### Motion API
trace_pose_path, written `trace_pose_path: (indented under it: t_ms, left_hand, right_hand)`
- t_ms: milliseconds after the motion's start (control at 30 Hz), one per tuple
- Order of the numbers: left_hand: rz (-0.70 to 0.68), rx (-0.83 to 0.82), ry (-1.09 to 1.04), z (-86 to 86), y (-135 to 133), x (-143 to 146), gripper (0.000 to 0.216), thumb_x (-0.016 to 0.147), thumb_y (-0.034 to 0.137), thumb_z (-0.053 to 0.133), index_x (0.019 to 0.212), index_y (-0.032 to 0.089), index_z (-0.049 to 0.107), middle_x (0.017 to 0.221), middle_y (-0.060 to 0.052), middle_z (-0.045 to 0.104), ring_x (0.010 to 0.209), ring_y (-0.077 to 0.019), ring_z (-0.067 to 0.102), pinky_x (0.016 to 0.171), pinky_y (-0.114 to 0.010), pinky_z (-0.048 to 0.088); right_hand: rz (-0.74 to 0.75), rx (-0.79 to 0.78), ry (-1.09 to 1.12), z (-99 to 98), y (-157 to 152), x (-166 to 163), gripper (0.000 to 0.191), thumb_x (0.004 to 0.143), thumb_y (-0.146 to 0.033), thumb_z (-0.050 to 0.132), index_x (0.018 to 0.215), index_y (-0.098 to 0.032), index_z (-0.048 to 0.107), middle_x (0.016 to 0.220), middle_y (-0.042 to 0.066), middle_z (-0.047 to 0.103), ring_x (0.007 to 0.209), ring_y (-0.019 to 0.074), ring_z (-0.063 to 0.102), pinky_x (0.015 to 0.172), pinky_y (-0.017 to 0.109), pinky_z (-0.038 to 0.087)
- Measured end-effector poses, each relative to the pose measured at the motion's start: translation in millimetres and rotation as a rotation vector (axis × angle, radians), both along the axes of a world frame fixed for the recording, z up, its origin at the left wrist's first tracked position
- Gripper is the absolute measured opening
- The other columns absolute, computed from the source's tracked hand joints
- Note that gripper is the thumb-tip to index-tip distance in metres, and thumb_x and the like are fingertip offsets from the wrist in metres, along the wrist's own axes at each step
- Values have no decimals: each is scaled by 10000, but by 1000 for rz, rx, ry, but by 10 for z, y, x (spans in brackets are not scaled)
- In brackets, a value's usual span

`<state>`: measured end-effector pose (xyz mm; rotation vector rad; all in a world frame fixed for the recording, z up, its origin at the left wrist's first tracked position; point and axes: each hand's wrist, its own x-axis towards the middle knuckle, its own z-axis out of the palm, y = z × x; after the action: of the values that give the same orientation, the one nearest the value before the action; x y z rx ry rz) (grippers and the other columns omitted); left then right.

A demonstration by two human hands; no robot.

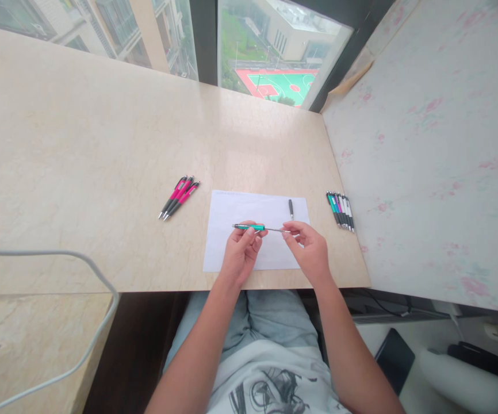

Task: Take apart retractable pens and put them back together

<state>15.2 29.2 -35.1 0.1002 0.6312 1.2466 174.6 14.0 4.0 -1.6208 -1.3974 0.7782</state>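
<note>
My left hand [244, 247] is closed around the green barrel of a pen [255, 227], held nearly level above a white sheet of paper [225, 210]. A thin ink refill [274, 230] sticks out of the barrel's right end. My right hand [307, 247] pinches the refill's far end between thumb and fingertips. Just beyond that hand, a black pen grip section [291, 208] with a pointed tip lies on the paper's upper right.
Several pink and black pens [180, 197] lie on the table [102, 172] left of the paper. A row of several mixed-colour pens [340, 211] lies to the right, beside the flower-patterned wall [425, 172]. A grey cable [98, 270] loops at the left, and a window [275, 57] is behind.
</note>
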Motion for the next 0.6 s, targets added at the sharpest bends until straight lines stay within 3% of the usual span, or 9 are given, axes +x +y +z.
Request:
trace_pose_path:
  t_ms: [167,367,500,600]
  left_hand:
    - [-3,-9,-18,17,2,-3,287,682,192,869,907,155,695,871,-27,731,783,-114,720,622,-125,541]
    - [-5,10,-20,18,4,-1,281,680,209,873,899,150,706,878,-32,735,781,-109,719,621,-117,543]
    - [-8,10,-15,7,6,4,272,690,211,867,902,154,706,879,-32,736,787,-110,719,625,-117,543]
    - [-10,11,-11,3,4,4,276,689,212,868,902,152,703,882,-32,735,785,-109,718,627,-118,542]
  right_hand:
    - [-159,-5,-428,-140,228,264,278,879,-415,587,992,-189,705,864,56,715,653,170,578,724,351,484]
    - [-176,-107,-798,-300,518,296,269,902,-398,560,1036,-194,672,1033,101,678,854,222,614,660,309,389]
    - [-187,-153,-860,-346,578,238,185,899,-306,541,950,-193,677,1029,108,681,824,216,618,627,302,366]
    - [-171,-108,-744,-320,545,265,187,893,-286,530,945,-191,683,998,108,711,814,221,630,657,314,404]
